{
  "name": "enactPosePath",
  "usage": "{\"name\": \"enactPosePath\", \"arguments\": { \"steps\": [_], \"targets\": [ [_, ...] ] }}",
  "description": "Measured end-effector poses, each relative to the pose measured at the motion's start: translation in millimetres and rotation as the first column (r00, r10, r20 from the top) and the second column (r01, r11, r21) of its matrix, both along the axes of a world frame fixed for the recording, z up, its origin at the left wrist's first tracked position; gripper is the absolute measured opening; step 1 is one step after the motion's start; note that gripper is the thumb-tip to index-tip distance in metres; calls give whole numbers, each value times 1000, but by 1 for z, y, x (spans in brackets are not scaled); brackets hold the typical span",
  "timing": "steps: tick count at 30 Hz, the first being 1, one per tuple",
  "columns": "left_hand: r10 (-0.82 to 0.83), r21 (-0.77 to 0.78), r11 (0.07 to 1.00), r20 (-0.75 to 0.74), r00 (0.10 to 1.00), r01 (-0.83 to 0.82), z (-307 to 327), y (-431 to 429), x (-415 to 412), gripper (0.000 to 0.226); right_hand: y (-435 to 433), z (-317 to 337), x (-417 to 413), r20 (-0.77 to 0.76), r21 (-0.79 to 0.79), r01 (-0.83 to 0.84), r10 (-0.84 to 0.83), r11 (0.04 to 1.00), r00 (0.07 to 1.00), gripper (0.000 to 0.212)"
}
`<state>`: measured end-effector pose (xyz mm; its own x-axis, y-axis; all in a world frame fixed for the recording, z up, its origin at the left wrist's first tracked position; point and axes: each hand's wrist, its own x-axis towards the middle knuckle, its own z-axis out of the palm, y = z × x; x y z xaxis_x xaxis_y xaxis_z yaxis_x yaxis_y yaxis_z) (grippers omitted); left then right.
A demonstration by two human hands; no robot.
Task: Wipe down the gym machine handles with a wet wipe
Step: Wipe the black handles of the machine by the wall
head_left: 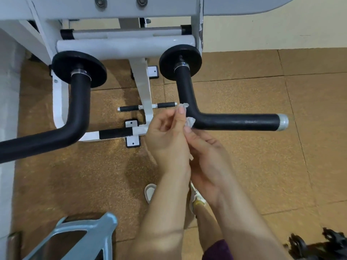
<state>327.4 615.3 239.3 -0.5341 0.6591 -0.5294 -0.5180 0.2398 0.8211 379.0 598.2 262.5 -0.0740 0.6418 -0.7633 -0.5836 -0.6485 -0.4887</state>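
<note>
Both bent handles, the right handle (234, 121) and the left handle (78, 102), look sheathed in matt black foam or rubber with a faintly grained skin, and the right one ends in a dull, scuffed metal cap (283, 122). The machine frame (124, 45) is glossy white-painted metal, chipped along one edge. The wet wipe (190, 122) looks like thin, crumpled white cloth-like tissue, and the floor (253, 166) is rough, speckled brown rubber tile.
</note>
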Motion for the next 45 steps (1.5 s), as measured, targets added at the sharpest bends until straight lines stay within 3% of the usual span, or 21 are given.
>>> {"name": "enactPosePath", "arguments": {
  "steps": [6, 11, 14, 23, 30, 36, 38, 41, 45],
  "targets": [
    [-192, -52, 981, -134, 972, 186, 6, -2, -17, 14, -2, -6, -27, -119, -138, 203, -220, 969, 968, 25],
    [-330, -15, 944, -25, 944, 330, 13, 2, -31, 14, 6, 0, -28, -216, -192, 381, -418, 904, 883, 19],
    [-355, -36, 935, -74, 932, 353, 13, -2, -30, 20, 4, -2, -22, -234, -212, 462, -504, 861, 831, 25],
    [-419, -49, 907, -199, 886, 418, 11, -8, -33, 12, 5, -2, -25, -272, -154, 494, -518, 856, 811, 13],
    [-522, -50, 843, -311, 794, 535, 16, -15, -35, 18, -1, 2, -3, -195, -246, 644, -688, 725, 699, 20],
    [-516, -42, 826, -456, 725, 561, 24, -7, -34, 22, -3, 3, -13, -367, -268, 570, -629, 777, 685, 16],
    [-527, -48, 806, -512, 678, 589, 26, -4, -31, 20, -1, 6, -6, -356, -261, 598, -652, 757, 669, 20],
    [-538, -108, 771, -637, 552, 628, 23, -4, -28, 22, 5, 10, 13, -217, -223, 656, -692, 721, 688, 18],
    [-474, -175, 751, -815, 334, 637, 19, -5, -26, 21, -3, 7, 3, -265, -151, 520, -542, 840, 798, 29]
  ]
}}
